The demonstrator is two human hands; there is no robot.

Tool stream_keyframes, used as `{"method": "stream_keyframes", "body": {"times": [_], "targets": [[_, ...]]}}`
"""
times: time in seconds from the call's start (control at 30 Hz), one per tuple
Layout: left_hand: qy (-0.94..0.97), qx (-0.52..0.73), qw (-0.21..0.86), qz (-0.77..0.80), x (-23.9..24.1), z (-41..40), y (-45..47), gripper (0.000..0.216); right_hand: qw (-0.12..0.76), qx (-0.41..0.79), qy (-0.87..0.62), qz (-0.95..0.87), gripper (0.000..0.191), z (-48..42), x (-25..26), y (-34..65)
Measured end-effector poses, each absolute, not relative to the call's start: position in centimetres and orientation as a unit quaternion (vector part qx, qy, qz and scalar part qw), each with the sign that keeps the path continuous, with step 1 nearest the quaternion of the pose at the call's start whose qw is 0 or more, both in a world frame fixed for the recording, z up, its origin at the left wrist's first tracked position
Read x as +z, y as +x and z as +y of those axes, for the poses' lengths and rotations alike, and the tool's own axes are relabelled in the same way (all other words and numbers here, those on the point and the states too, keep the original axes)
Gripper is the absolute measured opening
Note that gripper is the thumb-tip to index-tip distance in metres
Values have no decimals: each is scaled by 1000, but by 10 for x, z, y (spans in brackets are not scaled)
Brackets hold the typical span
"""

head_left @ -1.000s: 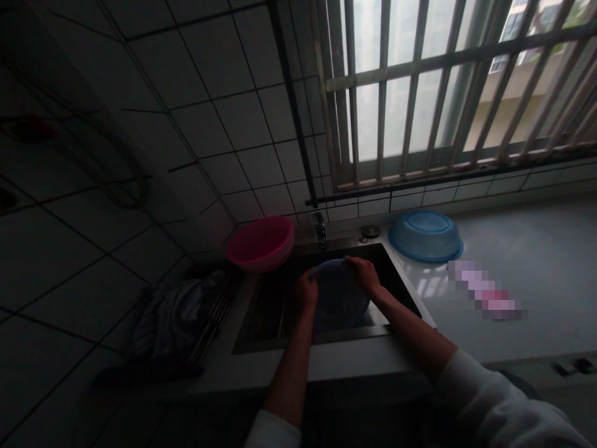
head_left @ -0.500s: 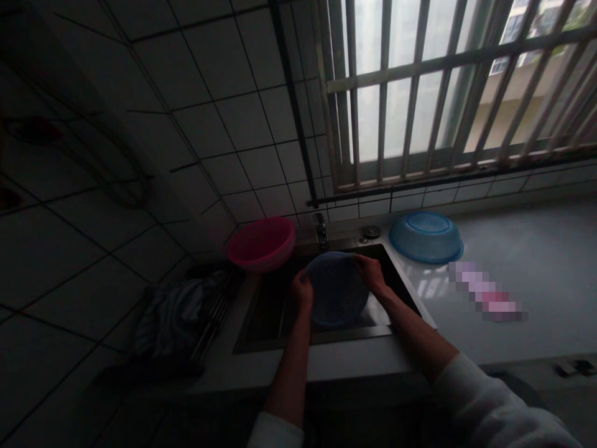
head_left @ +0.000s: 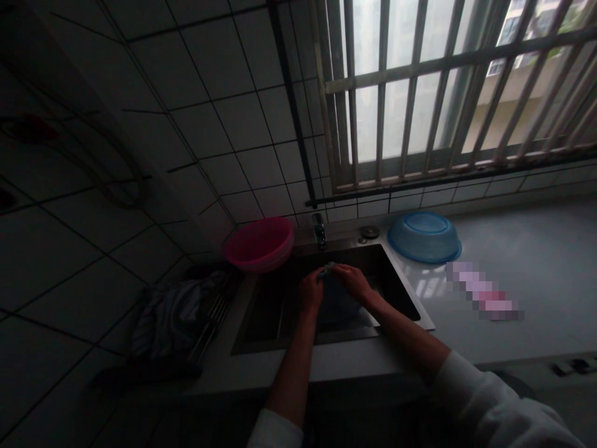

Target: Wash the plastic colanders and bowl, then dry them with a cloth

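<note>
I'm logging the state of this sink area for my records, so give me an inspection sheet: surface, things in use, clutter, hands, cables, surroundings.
Surface: white counter, bright patches beside the sink.
Things in use: small pale item, unclear; dim bluish vessel in the sink.
Clutter: pink basin, upturned blue basin, pixelated item, striped cloth.
Hands: left hand and right hand close together, gripping the pale item.
Cables: looped cord or hose on the left wall, too dark to tell.
Surroundings: tiled wall, barred window, faucet.

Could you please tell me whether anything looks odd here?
Mildly: the round blue plastic basin lies upside down on the white counter right of the metal sink, whereas the round pink plastic basin faces up.
</note>
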State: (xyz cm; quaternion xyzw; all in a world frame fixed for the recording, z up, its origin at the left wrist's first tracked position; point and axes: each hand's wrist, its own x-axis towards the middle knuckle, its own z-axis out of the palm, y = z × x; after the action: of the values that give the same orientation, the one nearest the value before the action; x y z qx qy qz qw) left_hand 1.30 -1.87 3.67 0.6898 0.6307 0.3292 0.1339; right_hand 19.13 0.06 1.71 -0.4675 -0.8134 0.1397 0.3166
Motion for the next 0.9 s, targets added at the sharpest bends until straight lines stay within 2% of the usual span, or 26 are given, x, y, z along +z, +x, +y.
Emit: {"method": "stream_keyframes", "body": {"times": [0.17,0.33,0.5,0.57,0.67,0.9], "targets": [[572,365,122,724,39,-18,-2,34,368,149,-536,-745,35,6,17,211],[566,378,140,719,40,-18,-5,31,374,144,-579,-710,33,7,18,230],[625,345,166,680,39,-20,5,38,325,130,-531,-772,39,2,15,209],[649,330,173,664,38,-21,9,41,325,137,-493,-795,44,-1,12,198],[664,321,179,651,36,-21,12,43,339,152,-463,-805,41,-2,11,187],[568,430,148,685,34,-16,-2,35,373,143,-549,-734,38,7,14,211]]}}
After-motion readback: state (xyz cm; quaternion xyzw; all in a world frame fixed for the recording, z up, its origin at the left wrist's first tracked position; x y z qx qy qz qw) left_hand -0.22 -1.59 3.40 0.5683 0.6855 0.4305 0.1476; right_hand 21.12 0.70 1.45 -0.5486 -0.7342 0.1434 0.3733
